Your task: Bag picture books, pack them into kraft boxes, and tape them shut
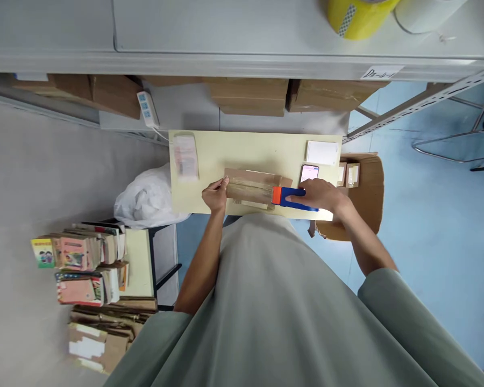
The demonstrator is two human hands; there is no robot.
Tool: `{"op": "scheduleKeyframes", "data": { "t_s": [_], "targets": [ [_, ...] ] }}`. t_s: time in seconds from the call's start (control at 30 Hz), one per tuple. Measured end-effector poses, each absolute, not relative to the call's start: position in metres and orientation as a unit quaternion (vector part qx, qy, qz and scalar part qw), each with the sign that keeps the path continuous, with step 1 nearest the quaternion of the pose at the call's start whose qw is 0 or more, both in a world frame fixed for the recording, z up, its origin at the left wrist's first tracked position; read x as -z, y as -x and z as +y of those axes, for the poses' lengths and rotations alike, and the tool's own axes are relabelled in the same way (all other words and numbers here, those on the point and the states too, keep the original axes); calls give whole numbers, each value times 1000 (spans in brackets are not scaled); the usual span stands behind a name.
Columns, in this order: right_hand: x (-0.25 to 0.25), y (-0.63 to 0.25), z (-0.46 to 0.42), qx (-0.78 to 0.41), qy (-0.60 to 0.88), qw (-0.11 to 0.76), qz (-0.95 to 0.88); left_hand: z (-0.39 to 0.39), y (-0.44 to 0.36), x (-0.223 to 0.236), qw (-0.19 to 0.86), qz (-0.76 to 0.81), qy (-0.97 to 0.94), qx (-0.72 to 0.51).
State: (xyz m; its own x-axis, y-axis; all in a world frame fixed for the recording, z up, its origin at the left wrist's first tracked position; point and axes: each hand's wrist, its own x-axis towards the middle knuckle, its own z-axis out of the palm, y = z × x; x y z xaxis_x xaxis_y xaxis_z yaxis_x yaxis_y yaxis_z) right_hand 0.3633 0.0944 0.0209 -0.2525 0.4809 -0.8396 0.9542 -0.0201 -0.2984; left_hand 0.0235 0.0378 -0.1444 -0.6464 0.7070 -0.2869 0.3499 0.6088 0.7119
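A long, narrow cardboard package [248, 192] with shiny tape along it lies on the pale yellow table [242, 148] in front of me. My left hand [215, 195] pinches its left end between thumb and fingers. Closed around a blue tape dispenser with an orange end [292, 198], my right hand [317, 194] is at the package's right side. The orange end rests on or just over the cardboard; I cannot tell which. A lit phone [308, 172] lies just beyond my right hand, partly covered by it.
White paper slips [321, 152] and a plastic-wrapped stack [186, 157] lie on the table. An open carton [365, 201] stands right, a white bag [145, 199] left, with books [78, 252] and flattened cardboard [100, 341] nearby. A grey shelf [226, 32] bearing yellow tape [357, 19] spans the far side.
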Motion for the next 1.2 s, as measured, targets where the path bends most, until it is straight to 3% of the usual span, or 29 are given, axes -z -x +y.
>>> {"op": "scheduleKeyframes", "data": {
  "t_s": [0.33,0.7,1.2],
  "targets": [
    [-16,-401,83,504,-566,207,618,37,-19,137,287,835,-351,-311],
    [22,-376,75,577,-509,127,626,27,24,130,244,849,-363,-297],
    [51,-379,34,519,-515,77,678,18,30,141,268,845,-338,-317]
  ]
}}
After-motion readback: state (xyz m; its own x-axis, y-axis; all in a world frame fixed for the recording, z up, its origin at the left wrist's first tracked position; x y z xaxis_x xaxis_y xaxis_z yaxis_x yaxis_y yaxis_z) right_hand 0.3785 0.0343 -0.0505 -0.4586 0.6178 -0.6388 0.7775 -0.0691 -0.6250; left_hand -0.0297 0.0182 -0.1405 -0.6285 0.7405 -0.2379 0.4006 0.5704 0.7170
